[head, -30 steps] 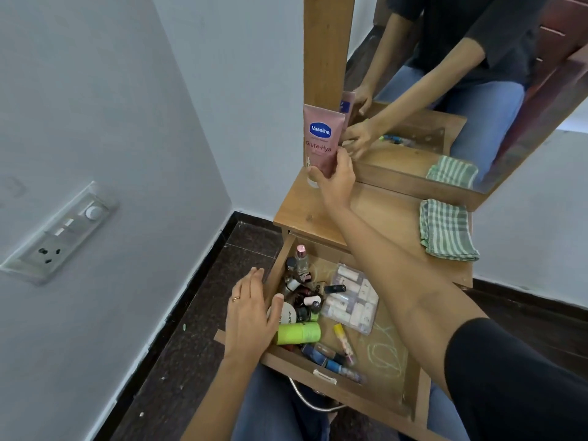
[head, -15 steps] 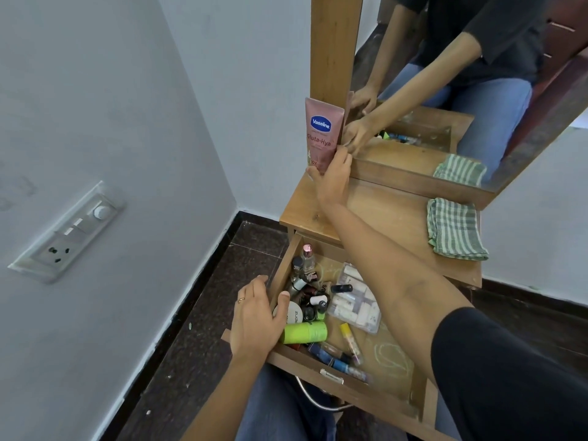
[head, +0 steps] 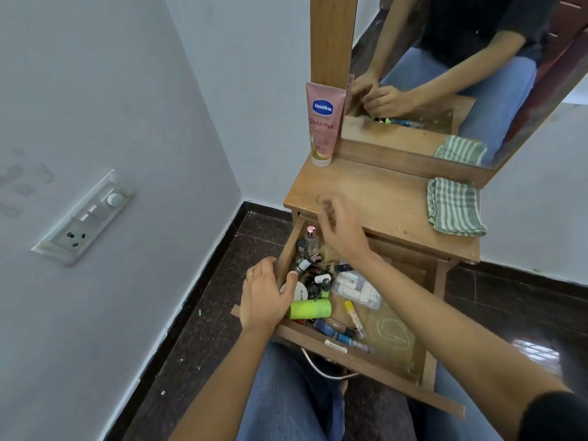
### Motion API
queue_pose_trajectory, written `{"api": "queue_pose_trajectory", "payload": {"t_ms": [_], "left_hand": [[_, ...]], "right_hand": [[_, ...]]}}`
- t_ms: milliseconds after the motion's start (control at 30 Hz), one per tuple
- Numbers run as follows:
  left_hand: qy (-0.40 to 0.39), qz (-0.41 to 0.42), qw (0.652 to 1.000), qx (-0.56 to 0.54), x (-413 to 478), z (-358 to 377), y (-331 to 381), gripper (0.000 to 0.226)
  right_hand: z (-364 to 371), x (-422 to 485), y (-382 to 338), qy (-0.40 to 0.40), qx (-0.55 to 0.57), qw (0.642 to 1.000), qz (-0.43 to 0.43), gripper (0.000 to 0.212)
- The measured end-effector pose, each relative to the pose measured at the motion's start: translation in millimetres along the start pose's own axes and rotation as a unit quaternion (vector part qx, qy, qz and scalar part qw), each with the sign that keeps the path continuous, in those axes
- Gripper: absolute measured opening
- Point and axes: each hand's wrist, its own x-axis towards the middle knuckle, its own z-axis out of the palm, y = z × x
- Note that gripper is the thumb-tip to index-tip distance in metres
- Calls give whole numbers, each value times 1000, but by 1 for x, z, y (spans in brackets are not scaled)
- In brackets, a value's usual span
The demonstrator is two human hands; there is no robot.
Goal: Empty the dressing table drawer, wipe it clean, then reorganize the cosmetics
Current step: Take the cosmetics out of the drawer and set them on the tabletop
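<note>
The wooden drawer (head: 356, 361) is pulled out over my lap and holds several cosmetics: a lime green tube (head: 310, 308), a white compact (head: 299, 293), a small perfume bottle (head: 311, 239), a clear pouch (head: 358, 288), and a yellow lip balm (head: 352, 313). A pink Vaseline tube (head: 323, 122) stands cap-down on the tabletop's back left corner against the mirror post. My left hand (head: 265, 296) grips the drawer's left wall. Blurred and empty with fingers apart, my right hand (head: 342, 229) hovers over the drawer's back end.
A folded green checked cloth (head: 453, 206) lies on the right of the tabletop (head: 381, 198). The mirror (head: 461, 74) behind reflects my arms. A grey wall with a switch plate (head: 84, 218) is close on the left. Dark tiled floor surrounds the table.
My right hand let go of the Vaseline tube, which now stands alone, and moved back down toward the drawer. My left hand stayed on the drawer's side.
</note>
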Motion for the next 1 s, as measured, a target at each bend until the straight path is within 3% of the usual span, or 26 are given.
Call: {"api": "queue_pose_trajectory", "payload": {"t_ms": [67, 233, 467, 767, 900, 1000], "left_hand": [[2, -1, 1000, 4, 0, 0, -2, 50], [4, -6, 1000, 3, -1, 1, -2, 50], [2, -2, 1000, -8, 0, 0, -2, 50], [0, -3, 1000, -12, 1, 0, -1, 46], [4, -3, 1000, -15, -2, 0, -4, 44], [8, 1, 1000, -23, -2, 0, -4, 41]], "right_hand": [[7, -30, 10, -60, -37, 997, 22, 19], [23, -48, 20, -112, -65, 987, 96, 49], [42, -27, 25, -144, 0, 960, 242, 51], [40, -40, 34, -131, -39, 975, 177, 33], [31, -52, 9, -32, 13, 990, 137, 15], [14, -34, -18, 14, 78, 993, 82, 22]]}}
